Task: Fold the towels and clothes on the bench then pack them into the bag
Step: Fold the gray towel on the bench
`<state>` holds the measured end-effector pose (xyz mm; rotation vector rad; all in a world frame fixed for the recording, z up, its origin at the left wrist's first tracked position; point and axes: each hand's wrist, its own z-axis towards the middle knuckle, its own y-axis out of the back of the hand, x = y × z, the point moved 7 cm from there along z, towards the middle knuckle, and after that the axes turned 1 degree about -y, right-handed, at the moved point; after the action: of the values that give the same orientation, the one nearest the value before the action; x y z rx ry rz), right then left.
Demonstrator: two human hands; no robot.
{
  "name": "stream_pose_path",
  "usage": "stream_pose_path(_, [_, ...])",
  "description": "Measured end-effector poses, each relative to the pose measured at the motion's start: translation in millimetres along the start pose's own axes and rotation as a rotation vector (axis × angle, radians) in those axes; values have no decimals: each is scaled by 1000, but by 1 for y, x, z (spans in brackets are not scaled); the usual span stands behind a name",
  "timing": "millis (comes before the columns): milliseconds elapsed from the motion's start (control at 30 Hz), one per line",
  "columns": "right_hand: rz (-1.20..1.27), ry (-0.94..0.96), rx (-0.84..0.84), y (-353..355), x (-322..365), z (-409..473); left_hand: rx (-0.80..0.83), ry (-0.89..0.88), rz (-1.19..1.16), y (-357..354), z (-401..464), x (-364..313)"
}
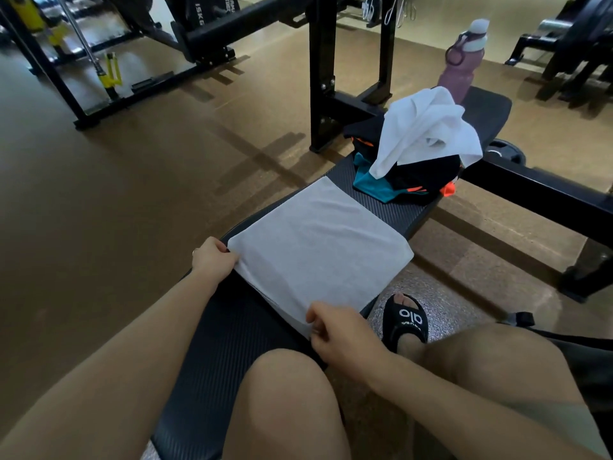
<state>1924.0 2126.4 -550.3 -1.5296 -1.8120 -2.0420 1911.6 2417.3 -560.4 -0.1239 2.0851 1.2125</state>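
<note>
Towel (pixel 318 247) lying flat on the padded bench (pixel 232 333), straight ahead of my fingers, pale grey and already folded into a near square. My left hand (pixel 214 258) pinches its near left corner, thumb on top and fingers curled over the edge. My right hand (pixel 341 332) pinches the near right corner, fingers curled round the hem. Both hands sit on the edge closest to me, so the whole cloth stretches away from my fingers. Its slightly longer side runs away from me along the bench, angled to the right. Neither hand is nearer than the other; each already has its corner. I judge the next fold means carrying this near edge forward over the far one. Beyond the far edge, well past my fingers, a white towel (pixel 428 131) sits crumpled on a heap of dark clothes (pixel 414 180). I cannot see the bag
</note>
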Motion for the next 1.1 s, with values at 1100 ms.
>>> stream_pose_path(1100, [259,-365,-330,161,-121,35,38,-641,238,-22,12,-166])
